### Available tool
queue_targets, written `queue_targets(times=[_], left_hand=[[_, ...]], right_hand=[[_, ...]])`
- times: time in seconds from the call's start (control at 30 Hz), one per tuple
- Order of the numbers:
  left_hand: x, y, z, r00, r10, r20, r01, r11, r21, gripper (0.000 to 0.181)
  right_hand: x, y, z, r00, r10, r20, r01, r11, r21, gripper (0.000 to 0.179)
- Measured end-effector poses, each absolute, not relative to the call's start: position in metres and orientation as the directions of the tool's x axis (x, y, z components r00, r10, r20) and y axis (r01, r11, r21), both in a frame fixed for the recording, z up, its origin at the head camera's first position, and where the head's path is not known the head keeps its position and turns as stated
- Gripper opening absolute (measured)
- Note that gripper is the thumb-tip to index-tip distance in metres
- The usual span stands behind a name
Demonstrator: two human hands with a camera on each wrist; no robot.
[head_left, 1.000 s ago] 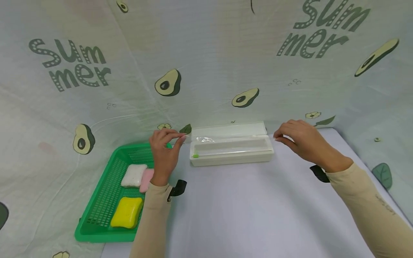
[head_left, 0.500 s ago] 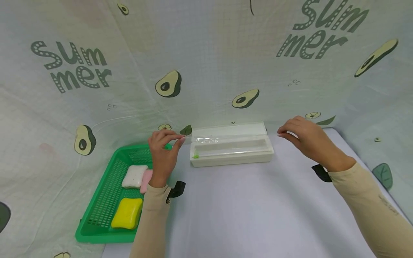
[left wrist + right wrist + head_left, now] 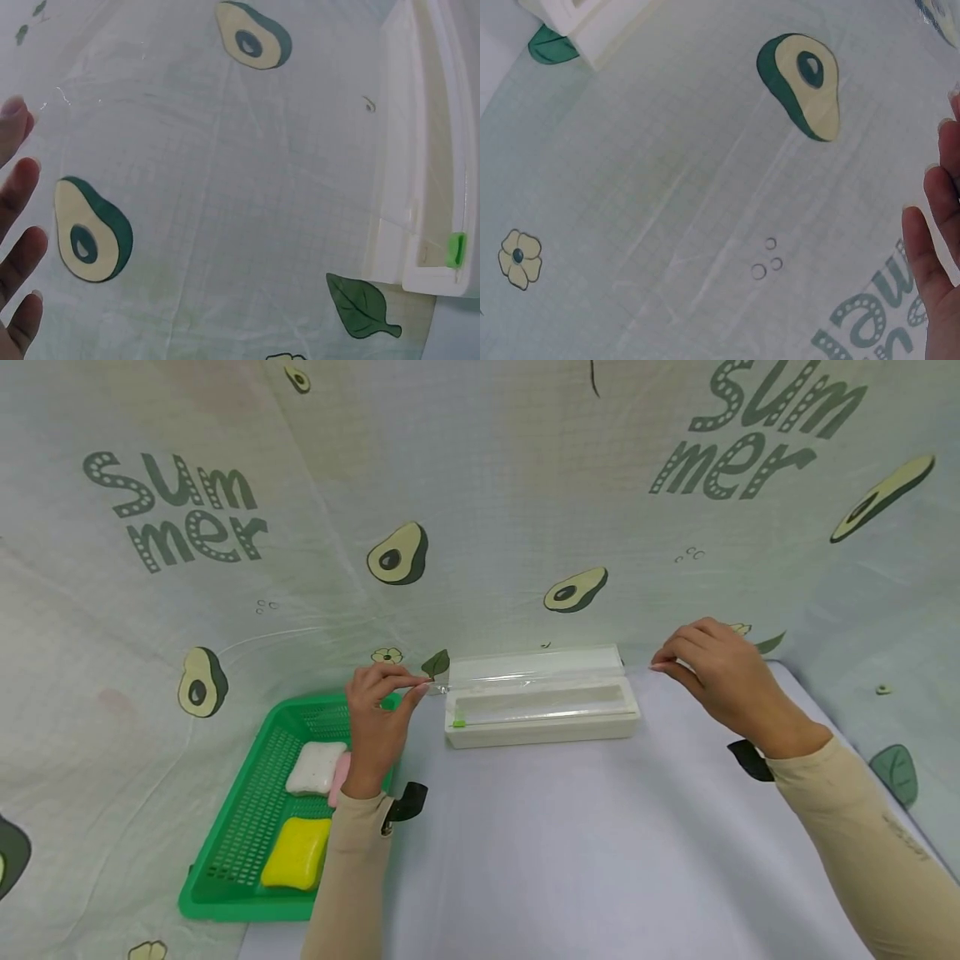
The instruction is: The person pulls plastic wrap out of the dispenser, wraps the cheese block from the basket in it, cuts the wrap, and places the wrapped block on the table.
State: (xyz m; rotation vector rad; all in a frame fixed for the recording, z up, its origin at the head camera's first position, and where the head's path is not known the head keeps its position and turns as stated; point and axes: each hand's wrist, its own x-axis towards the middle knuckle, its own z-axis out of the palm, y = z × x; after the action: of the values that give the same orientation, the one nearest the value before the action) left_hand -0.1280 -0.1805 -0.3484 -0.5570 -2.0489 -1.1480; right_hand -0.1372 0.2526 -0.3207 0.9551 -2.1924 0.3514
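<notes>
Thin clear cling film (image 3: pixel 525 678) stretches above a long white dispenser box (image 3: pixel 547 729) whose lid (image 3: pixel 536 662) stands raised at the back. My left hand (image 3: pixel 377 722) pinches the film's left end between thumb and fingertips, just left of the box. On the right, my right hand (image 3: pixel 716 685) has thumb and forefinger together, pinching the film's right end; the film is barely visible there. A green slider (image 3: pixel 459 723) sits at the left of the box's front rail. In the wrist views, fingers of the left hand (image 3: pixel 21 247) and right hand (image 3: pixel 937 232) show only at the edges.
A green basket (image 3: pixel 225 827) at the left holds a white bar (image 3: pixel 316 768), a pink bar (image 3: pixel 340 778) partly behind my wrist, and a yellow bar (image 3: pixel 296 853). A curtain (image 3: pixel 480 493) printed with avocados rises behind the white table (image 3: pixel 555 843).
My right hand has moved a little right and upward. My left hand stays nearly in place, pinching the film. The box and basket have not moved.
</notes>
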Motion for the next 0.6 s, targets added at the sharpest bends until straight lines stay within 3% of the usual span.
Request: queue_targets(times=[0.17,0.27,0.43,0.6], left_hand=[[-0.126,-0.182,-0.344,-0.642,0.03,0.766,0.671,0.506,0.542,0.011],[-0.126,-0.182,-0.341,-0.639,0.027,0.769,0.671,0.509,0.539,0.011],[-0.126,-0.183,-0.338,-0.639,0.025,0.769,0.667,0.516,0.537,0.011],[-0.126,-0.184,-0.332,-0.636,0.022,0.771,0.671,0.508,0.539,0.013]], right_hand=[[-0.135,0.253,-0.317,-0.449,-0.536,0.715,-0.721,0.69,0.064,0.027],[-0.134,0.254,-0.316,-0.432,-0.538,0.724,-0.727,0.683,0.074,0.011],[-0.135,0.254,-0.313,-0.409,-0.537,0.738,-0.736,0.672,0.082,0.051],[-0.134,0.255,-0.31,-0.409,-0.538,0.737,-0.736,0.672,0.081,0.054]])
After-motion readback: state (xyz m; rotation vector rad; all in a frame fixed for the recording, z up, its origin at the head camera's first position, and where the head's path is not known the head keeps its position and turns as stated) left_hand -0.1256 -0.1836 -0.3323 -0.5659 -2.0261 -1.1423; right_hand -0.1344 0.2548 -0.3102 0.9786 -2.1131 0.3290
